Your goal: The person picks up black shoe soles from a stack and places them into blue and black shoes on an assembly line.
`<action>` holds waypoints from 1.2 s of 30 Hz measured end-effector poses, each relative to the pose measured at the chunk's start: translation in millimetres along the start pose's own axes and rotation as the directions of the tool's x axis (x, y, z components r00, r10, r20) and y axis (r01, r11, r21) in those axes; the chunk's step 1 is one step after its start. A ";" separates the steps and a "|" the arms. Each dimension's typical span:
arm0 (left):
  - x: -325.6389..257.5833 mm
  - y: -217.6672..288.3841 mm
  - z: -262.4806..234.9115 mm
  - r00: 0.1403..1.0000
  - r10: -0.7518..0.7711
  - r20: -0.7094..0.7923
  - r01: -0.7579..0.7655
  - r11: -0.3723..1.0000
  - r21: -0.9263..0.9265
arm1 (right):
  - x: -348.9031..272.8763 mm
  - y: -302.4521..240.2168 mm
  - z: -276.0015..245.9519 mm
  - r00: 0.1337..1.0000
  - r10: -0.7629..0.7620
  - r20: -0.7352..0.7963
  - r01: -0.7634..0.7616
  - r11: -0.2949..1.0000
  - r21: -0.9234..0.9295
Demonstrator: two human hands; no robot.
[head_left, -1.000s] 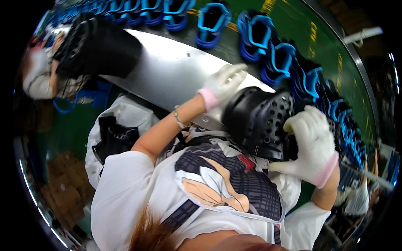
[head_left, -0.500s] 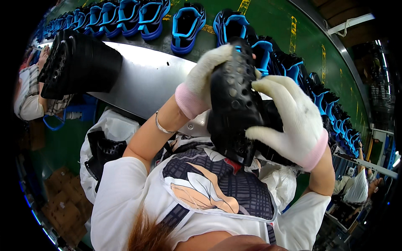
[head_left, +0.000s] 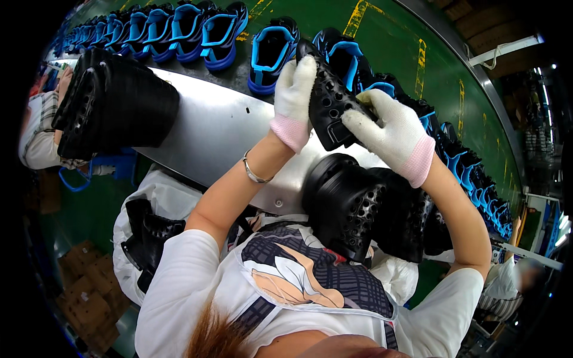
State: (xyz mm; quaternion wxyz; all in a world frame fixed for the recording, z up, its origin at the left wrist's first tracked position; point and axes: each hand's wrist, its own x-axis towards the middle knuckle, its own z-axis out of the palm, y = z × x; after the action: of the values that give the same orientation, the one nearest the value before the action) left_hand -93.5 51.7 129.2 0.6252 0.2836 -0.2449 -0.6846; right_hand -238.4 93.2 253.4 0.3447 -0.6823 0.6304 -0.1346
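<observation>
Above the metal bench, a black perforated moulded shoe piece [head_left: 327, 98] is held up at a slant between both hands. My left hand [head_left: 293, 95], in a white glove with a pink cuff, grips its left edge. Gloved the same way, my right hand [head_left: 391, 128] is closed on its right side, thumb on the front face; some of its fingers are hidden behind. Just below, against my apron, sits a nested stack of similar black perforated pieces [head_left: 343, 203]. Another black stack [head_left: 397, 215] stands to its right, beneath my right forearm.
A tall stack of black pieces [head_left: 128, 101] stands on the bench [head_left: 209, 113] at left. Black-and-blue sneakers [head_left: 271, 53] line the far side. Black pieces [head_left: 156, 230] lie in a white sack [head_left: 164, 179]. Cartons [head_left: 92, 286] are lower left; people [head_left: 45, 125] work at both sides.
Both hands have lifted a single piece up and away from the stack near my body, and it now tilts. The stack shows below the hands.
</observation>
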 end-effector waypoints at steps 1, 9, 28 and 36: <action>0.5 -2.2 2.0 0.998 0.065 0.025 -0.064 0.997 -0.042 | 0.7 1.2 -0.6 1.000 -0.019 0.005 0.019 0.999 -0.035; 30.9 -23.9 -4.1 0.997 -0.054 -0.048 0.063 0.979 0.195 | 27.3 18.0 3.0 0.997 -0.038 -0.061 0.019 0.956 -0.291; 56.9 -50.0 -33.9 0.883 -0.237 0.405 -0.425 -0.037 0.905 | 186.2 39.6 34.7 0.972 0.226 -0.056 -0.204 0.711 -0.673; 100.8 -39.8 -5.4 0.708 -0.700 0.094 -0.373 -0.257 0.892 | 191.4 58.1 44.5 0.960 0.279 -0.012 -0.224 0.745 -0.628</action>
State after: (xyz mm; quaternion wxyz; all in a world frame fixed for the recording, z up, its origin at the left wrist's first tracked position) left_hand -124.0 -44.7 89.6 -0.1025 0.4306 -0.8240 -0.3536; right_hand -223.2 -73.9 135.8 0.1403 -0.6715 0.7104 0.1576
